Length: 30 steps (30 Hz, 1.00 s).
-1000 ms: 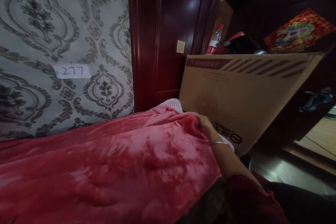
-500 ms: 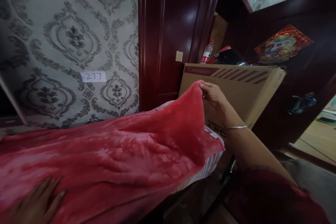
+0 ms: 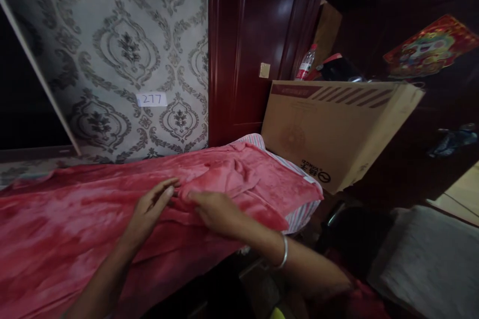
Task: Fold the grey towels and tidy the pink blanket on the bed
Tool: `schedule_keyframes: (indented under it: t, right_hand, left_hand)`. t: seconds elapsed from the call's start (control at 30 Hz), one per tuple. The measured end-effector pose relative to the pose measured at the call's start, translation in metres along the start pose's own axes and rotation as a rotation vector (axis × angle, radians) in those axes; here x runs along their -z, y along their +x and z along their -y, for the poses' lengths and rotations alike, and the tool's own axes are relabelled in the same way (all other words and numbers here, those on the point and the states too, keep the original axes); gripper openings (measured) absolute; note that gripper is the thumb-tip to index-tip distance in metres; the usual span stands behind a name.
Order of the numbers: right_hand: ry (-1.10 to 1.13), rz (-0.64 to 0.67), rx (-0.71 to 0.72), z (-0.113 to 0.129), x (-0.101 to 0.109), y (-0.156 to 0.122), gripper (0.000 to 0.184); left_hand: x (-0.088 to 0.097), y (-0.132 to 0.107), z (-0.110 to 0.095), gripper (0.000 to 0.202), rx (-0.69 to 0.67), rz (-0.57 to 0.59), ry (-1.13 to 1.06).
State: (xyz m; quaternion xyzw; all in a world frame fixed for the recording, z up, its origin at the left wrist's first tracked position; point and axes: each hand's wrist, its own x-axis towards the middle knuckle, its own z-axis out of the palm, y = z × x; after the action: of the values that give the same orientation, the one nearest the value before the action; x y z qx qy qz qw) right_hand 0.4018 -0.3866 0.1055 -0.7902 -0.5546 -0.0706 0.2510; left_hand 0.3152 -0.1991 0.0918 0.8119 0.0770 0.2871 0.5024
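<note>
A fuzzy red blanket point(image 3: 86, 219) lies spread over a long surface, its right part gathered into soft folds. Beneath it a striped cloth point(image 3: 305, 214) shows at the right end. My right hand point(image 3: 215, 212), with a silver bangle on the wrist, pinches a fold of the blanket near the middle. My left hand point(image 3: 155, 204) is just left of it, over the blanket, fingers apart and holding nothing.
A large cardboard box point(image 3: 318, 129) leans at the right end beside a dark red door panel point(image 3: 243, 50). Behind it stands a plastic bottle point(image 3: 306, 64). A screen point(image 3: 30, 89) is at the left. A grey-covered seat point(image 3: 430, 264) sits lower right.
My right hand has brought the lifted blanket corner left and down to the middle, folding it over. My left hand has moved right and up beside it. The view has shifted slightly.
</note>
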Motion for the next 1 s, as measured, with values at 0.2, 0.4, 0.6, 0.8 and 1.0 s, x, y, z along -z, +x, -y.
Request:
schedule_keyframes:
  t: [0.2,0.4,0.6,0.8,1.0]
  right_hand:
    - [-0.037,0.172,0.047,0.015,-0.086,-0.028,0.03]
    - [0.107,0.058,0.095,-0.015,-0.081,-0.042,0.025]
    - [-0.073,-0.255,-0.434,-0.117,-0.048,-0.065,0.031]
    - [-0.057,-0.161,-0.705,-0.183,-0.041,-0.076,0.033]
    - [-0.005,-0.183,-0.731,-0.208,-0.051,-0.065,0.024]
  left_hand:
    - [-0.013,0.0,0.038,0.05,0.048,0.126,0.222]
    - [-0.034,0.0,0.029,0.033,-0.229,0.143,0.401]
    - [-0.057,-0.006,0.041,0.023,-0.31,0.372,0.772]
    - [-0.053,-0.013,0.06,0.041,-0.217,0.402,1.036]
    - [-0.043,-0.01,0.064,0.026,-0.206,0.301,0.95]
